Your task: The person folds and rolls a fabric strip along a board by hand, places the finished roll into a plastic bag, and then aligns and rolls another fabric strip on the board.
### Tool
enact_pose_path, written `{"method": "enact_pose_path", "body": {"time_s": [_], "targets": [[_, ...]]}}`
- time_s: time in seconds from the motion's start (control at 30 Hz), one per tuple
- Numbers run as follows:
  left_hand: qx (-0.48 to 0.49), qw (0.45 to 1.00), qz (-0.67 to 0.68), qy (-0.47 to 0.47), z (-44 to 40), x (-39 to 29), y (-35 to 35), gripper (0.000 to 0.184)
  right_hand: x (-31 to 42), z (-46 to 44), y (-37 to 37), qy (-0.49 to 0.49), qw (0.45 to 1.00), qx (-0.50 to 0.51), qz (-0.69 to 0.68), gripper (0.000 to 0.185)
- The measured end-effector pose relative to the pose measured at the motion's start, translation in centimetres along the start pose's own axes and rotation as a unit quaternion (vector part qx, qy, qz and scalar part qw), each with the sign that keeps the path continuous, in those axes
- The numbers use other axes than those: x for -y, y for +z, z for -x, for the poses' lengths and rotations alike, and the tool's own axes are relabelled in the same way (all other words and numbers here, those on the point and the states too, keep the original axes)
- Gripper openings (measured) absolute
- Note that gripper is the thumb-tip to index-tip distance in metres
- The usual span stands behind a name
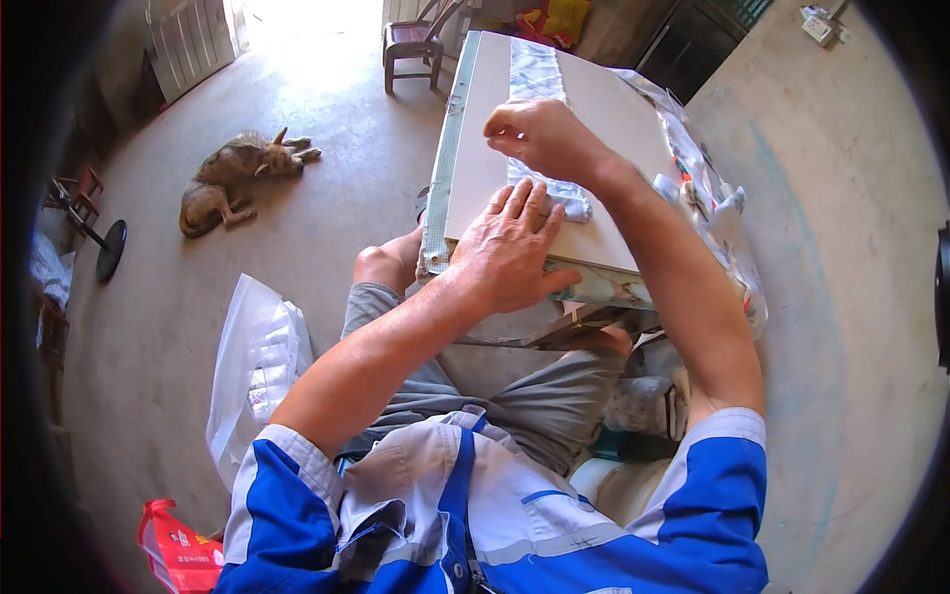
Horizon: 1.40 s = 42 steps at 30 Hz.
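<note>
A strip of light blue and white patterned cloth (535, 71) runs lengthwise along a white board (618, 134) on a small table. My left hand (505, 243) lies with its fingers spread on the near end of the strip and the board's near edge, the thumb apart. Above the middle of the strip is my right hand (539, 134), its fingers curled in toward the thumb. Whether anything is between those fingers is too small to tell. Pale green padding (435, 208) shows along the left side of the table, under the board.
Crumpled fabric pieces (708, 193) hang along the table's right side. A dog (242, 173) lies on the floor at the left. A white plastic bag (262, 361) stands near my left elbow, a red bag (178, 549) below it. Behind the table is a wooden chair (414, 42).
</note>
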<state>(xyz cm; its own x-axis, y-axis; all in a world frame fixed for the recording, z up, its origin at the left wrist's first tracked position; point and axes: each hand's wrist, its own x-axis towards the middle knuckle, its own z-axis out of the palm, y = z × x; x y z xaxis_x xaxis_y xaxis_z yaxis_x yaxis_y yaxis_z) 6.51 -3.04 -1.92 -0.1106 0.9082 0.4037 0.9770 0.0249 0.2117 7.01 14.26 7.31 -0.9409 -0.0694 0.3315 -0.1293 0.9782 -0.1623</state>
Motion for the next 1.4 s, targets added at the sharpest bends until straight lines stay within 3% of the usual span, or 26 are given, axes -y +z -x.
{"method": "enact_pose_path", "body": {"time_s": [0.17, 0.3, 0.43, 0.77, 0.93, 1.03, 1.17, 1.4], "targets": [[-0.009, 1.000, 0.004, 0.003, 0.1, 0.1, -0.1, 0.089, 0.5, -1.7, 0.6, 0.008, 0.998, -0.041, -0.056, 0.021], [-0.027, 1.000, 0.004, 0.002, 0.2, 0.2, 0.5, 0.087, 0.1, 1.1, -1.2, -0.005, 0.998, -0.055, -0.019, 0.016], [-0.037, 0.999, 0.009, -0.002, 0.2, 0.1, 0.4, 0.085, 0.1, 7.3, -2.1, 0.090, 0.993, -0.074, -0.024, 0.013], [-0.014, 0.999, 0.032, -0.005, -0.4, 0.3, -0.3, 0.082, 1.7, 15.6, -0.4, 0.066, 0.993, -0.092, 0.037, 0.027], [-0.038, 0.998, 0.052, 0.002, -1.5, 0.9, -1.7, 0.050, 1.0, 15.9, 0.4, 0.066, 0.990, -0.126, 0.012, 0.021], [0.029, 0.996, 0.079, -0.025, -2.2, 1.4, -3.4, 0.045, 0.9, 15.9, 0.8, 0.053, 0.988, -0.147, 0.019, 0.017], [0.029, 0.997, 0.068, -0.009, -3.0, 2.3, -3.4, 0.032, 0.5, 15.9, 1.4, 0.052, 0.984, -0.172, 0.017, 0.014], [-0.045, 0.997, 0.053, 0.023, -3.2, 3.4, -2.1, 0.022, 0.8, 15.6, 1.6, 0.106, 0.978, -0.179, 0.005, 0.013]]}}
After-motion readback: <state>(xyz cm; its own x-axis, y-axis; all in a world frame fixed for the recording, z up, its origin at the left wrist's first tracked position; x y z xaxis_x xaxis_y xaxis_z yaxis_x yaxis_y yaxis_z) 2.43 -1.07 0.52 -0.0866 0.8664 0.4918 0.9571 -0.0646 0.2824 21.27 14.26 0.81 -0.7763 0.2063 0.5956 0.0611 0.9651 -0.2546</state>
